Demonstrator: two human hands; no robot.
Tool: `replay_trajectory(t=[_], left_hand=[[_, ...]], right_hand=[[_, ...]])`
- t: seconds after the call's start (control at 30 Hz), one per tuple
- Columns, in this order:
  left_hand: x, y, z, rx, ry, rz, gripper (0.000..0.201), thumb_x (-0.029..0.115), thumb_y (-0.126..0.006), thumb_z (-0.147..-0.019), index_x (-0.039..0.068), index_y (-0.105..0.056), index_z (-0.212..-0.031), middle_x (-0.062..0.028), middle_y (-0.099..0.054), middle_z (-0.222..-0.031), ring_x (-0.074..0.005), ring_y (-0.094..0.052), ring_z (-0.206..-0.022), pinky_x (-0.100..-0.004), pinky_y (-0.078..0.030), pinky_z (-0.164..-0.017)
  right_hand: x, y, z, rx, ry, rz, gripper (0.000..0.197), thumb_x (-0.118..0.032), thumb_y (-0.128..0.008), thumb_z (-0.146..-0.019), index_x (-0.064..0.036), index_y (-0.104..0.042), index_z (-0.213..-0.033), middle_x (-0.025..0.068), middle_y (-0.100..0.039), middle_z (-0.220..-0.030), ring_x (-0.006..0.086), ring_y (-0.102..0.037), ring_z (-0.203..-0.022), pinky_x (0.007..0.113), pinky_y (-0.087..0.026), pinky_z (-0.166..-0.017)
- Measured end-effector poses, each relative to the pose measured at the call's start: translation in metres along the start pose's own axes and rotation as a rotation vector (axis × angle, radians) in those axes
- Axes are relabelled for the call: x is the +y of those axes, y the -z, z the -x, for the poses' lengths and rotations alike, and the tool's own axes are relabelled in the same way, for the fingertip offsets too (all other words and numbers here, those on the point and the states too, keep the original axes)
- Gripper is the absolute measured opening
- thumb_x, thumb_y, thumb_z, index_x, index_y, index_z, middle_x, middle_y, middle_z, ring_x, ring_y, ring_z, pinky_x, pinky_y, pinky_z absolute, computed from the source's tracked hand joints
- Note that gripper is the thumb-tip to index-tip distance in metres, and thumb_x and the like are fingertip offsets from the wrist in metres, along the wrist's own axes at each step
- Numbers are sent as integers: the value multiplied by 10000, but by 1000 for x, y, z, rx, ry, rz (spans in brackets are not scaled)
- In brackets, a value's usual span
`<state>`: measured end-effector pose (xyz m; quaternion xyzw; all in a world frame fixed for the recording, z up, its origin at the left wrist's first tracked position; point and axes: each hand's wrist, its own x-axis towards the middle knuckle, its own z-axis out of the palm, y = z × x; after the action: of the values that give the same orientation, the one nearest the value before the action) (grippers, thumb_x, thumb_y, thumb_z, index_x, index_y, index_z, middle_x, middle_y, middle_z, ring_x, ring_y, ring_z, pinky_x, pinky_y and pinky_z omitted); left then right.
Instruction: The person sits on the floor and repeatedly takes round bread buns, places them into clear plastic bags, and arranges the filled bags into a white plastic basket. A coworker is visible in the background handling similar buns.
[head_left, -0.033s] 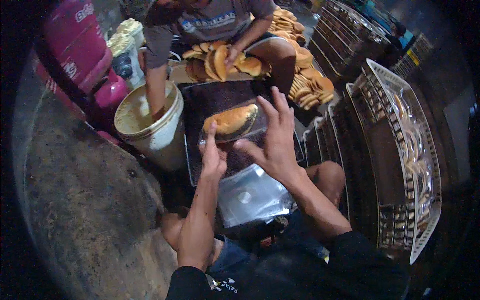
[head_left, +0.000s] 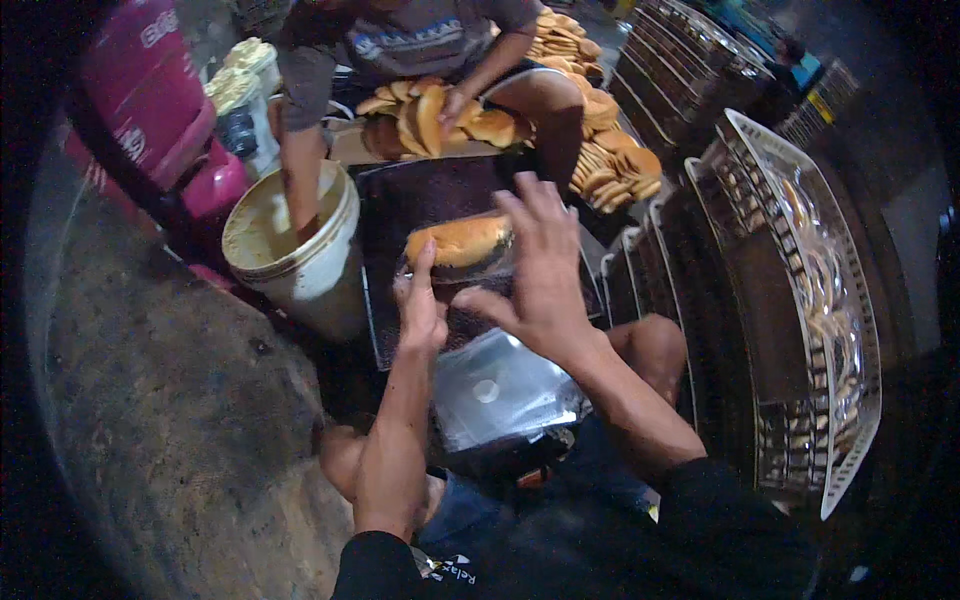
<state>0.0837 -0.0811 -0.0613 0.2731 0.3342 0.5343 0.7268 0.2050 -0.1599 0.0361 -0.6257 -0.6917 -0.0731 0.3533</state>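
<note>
A golden oblong bun [head_left: 460,240] lies inside a clear plastic bag [head_left: 470,275], held above a dark baking tray [head_left: 440,190]. My left hand [head_left: 420,305] pinches the bag's near edge from below. My right hand [head_left: 540,270] is beside the bag on the right with its fingers spread, the thumb reaching under the bag. I cannot tell whether it grips the bag. On my lap sits a stack of clear empty bags [head_left: 500,390].
Across from me a person sits with one hand in a cream-filled white bucket [head_left: 290,250] and the other on a pile of buns [head_left: 430,115]. At right stands a white plastic basket [head_left: 850,330] of bagged buns, with stacked dark trays [head_left: 690,60] behind and a pink cylinder [head_left: 150,100] at left.
</note>
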Motion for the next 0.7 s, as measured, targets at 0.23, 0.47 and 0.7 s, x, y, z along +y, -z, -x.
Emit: replay_trajectory(t=[0.23,0.47,0.7], left_hand=[[16,31,-31,8,-263,-698,718,571,-262,-949,-66,-394,-1254,-239,-646,-784,-276,-642,-644,-352,-535,-629],[60,16,3,172,-93,-524,682,582,-441,-899,27,-457,-1294,-130,-632,-888,-170,-615,-703,-262,-506,-694],[34,-8,34,-102,-69,-617,668,591,-457,-887,60,-460,-1292,-102,-596,-916,-139,-587,-710,-258,-481,-708]], right_hand=[[74,-47,19,-336,-587,-628,943,-265,-726,-653,-19,-171,-1375,306,-543,-1120,424,-585,-996,432,-465,-891],[42,313,34,94,-421,314,692,-304,-722,-720,-85,-437,-1312,163,-598,-1153,271,-587,-1039,391,-480,-887],[-4,460,180,35,-906,1209,542,-396,-622,-810,-153,-499,-1279,194,-596,-1115,345,-588,-1029,427,-466,-875]])
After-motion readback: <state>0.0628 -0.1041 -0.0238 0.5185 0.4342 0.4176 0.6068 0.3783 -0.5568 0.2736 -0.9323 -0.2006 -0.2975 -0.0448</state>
